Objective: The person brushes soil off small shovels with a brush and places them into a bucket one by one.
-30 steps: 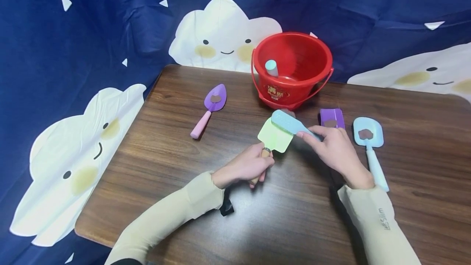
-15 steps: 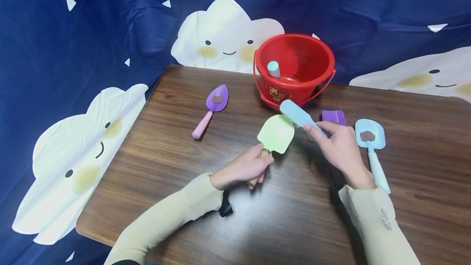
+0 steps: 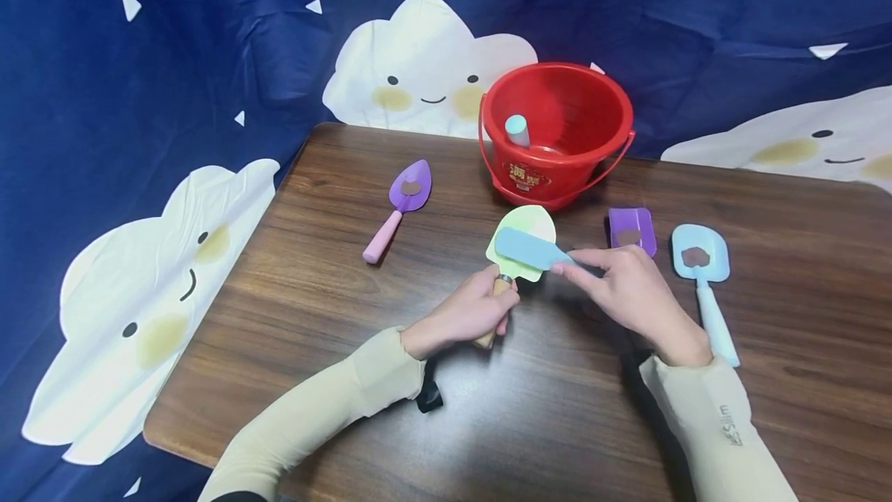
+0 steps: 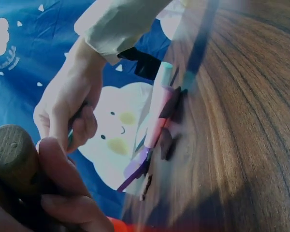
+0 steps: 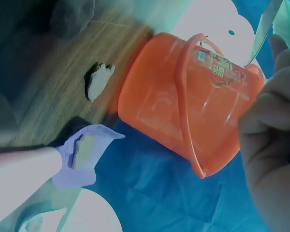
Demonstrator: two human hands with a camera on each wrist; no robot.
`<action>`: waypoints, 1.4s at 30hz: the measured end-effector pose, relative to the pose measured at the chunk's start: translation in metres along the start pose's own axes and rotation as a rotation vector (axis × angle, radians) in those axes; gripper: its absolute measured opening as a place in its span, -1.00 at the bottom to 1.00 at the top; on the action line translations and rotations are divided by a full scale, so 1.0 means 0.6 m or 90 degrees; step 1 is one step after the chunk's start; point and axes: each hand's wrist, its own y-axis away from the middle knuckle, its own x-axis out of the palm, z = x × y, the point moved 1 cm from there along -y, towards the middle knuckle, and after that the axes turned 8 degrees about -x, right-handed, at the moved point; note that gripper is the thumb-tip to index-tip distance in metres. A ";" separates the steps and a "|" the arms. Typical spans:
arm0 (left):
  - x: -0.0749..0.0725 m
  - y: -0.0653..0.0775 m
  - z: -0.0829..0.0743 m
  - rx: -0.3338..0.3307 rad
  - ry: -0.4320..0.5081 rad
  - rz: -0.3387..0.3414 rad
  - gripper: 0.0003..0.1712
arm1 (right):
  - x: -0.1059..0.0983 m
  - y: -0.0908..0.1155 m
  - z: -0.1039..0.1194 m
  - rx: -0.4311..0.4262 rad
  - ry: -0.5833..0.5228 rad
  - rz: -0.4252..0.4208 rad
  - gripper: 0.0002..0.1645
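My left hand point(image 3: 468, 310) grips the wooden handle point(image 4: 13, 152) of a pale green hand shovel point(image 3: 526, 218), its blade facing up. With thumb and fingers my right hand point(image 3: 630, 289) pinches the thin handle of a light blue brush point(image 3: 524, 247). The brush head overlaps the shovel's blade in the head view, with bristles hidden beneath. Fingers of the left hand point(image 4: 63, 186) curl round the handle in the left wrist view, the right hand point(image 4: 67, 104) beyond. At the right wrist view's edge, the right hand point(image 5: 278, 111) appears beside a pale strip of the brush and shovel.
A red bucket point(image 3: 550, 177) holding a pale blue cylinder point(image 3: 516, 128) stands behind the hands. A purple trowel point(image 3: 418, 177) lies left. A purple square shovel point(image 3: 630, 219) and a light blue shovel point(image 3: 712, 242) lie right. All three bear brown patches. The wooden table point(image 3: 313, 293) meets a blue curtain.
The brush lifted off the shovel toward the upper right, then came back over the blade, further left and lower. A dark piece seen at the blade's far edge earlier no longer shows there.
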 end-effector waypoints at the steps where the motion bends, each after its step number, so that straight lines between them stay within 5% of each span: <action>1: 0.000 0.001 0.000 0.003 0.000 -0.001 -0.93 | -0.001 0.000 -0.001 0.000 0.012 -0.012 -0.62; 15: 0.002 0.005 0.002 -0.005 -0.014 -0.013 -0.95 | 0.005 -0.003 -0.019 0.043 0.097 -0.184 -0.57; 21: 0.001 0.001 0.009 -0.002 0.011 -0.003 -0.94 | 0.006 -0.001 -0.014 0.049 0.040 -0.158 -0.58; 29: -0.002 -0.002 0.008 -0.021 0.027 0.001 -0.89 | 0.002 0.001 0.011 -0.029 -0.032 -0.014 -0.66; 42: 0.001 -0.001 0.002 -0.028 0.024 -0.002 -0.81 | 0.000 0.003 0.007 -0.007 0.031 -0.031 -0.60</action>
